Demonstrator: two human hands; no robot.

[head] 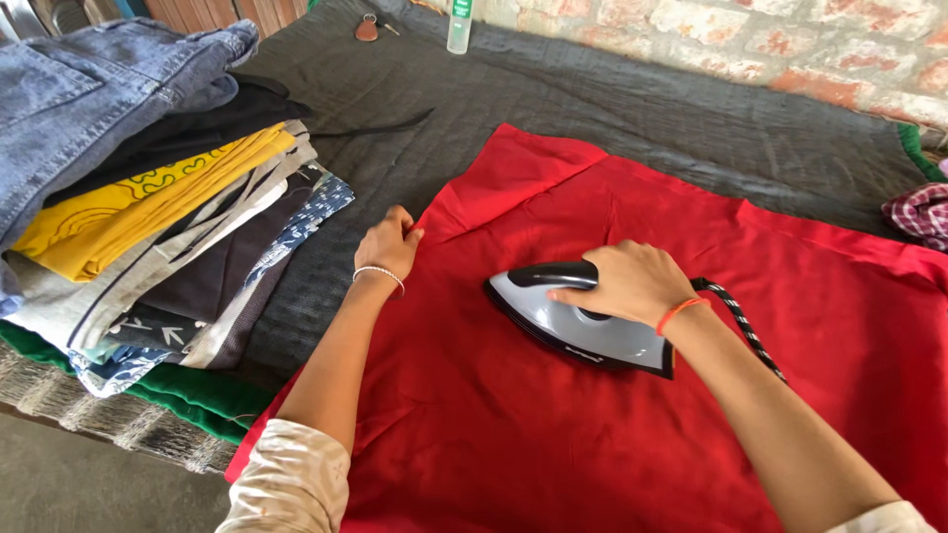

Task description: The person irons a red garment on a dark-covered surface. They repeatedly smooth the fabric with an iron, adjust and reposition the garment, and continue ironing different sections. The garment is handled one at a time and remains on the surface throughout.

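Note:
A red cloth lies spread flat over a dark grey blanket. My right hand grips the black handle of a grey and black clothes iron, which rests soleplate down on the cloth with its tip pointing left. A black and white braided cord trails from the iron's back past my wrist. My left hand pinches the cloth's left edge, near a folded-over corner.
A stack of folded clothes, with blue jeans on top and a yellow garment under them, sits at the left. A small bottle and a key fob lie at the far edge. A brick wall stands behind. Checked fabric is at the right.

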